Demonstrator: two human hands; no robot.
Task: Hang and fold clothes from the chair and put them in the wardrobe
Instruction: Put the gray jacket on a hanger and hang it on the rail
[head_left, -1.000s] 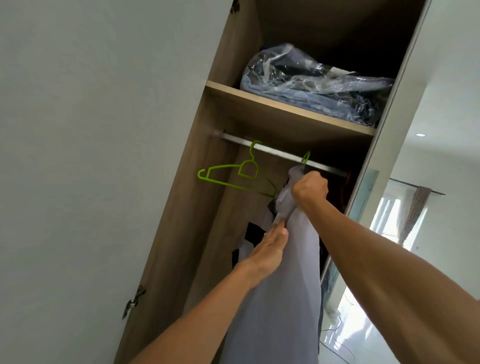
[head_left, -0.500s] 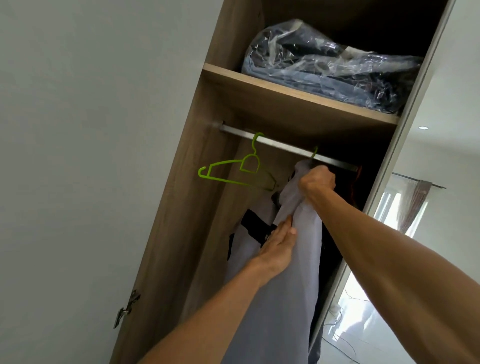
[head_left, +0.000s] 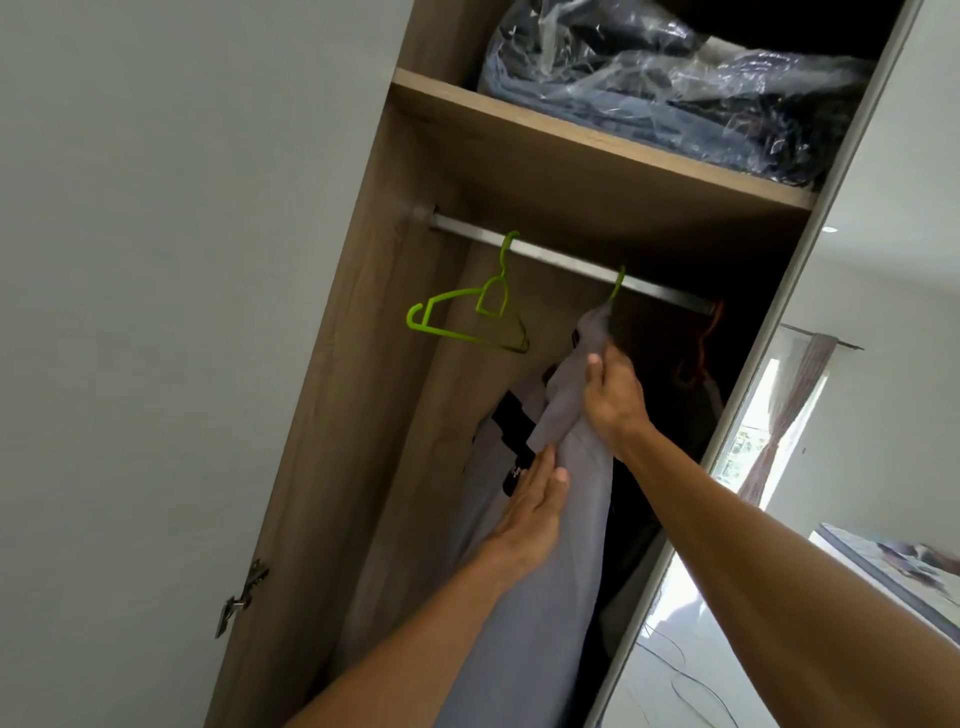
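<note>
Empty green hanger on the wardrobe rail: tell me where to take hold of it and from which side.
Probably best to pinch the empty green hanger at its neck, just under the hook over the rail, so that it lifts straight off. Come from the open front, on its left side: the grey garment hangs close on its right.

A long grey garment (head_left: 540, 571) hangs down on a green hanger (head_left: 618, 283) from the wardrobe (head_left: 332, 415) rail (head_left: 561, 258); an empty green hanger (head_left: 467, 322) hangs at its ten o'clock.
</note>
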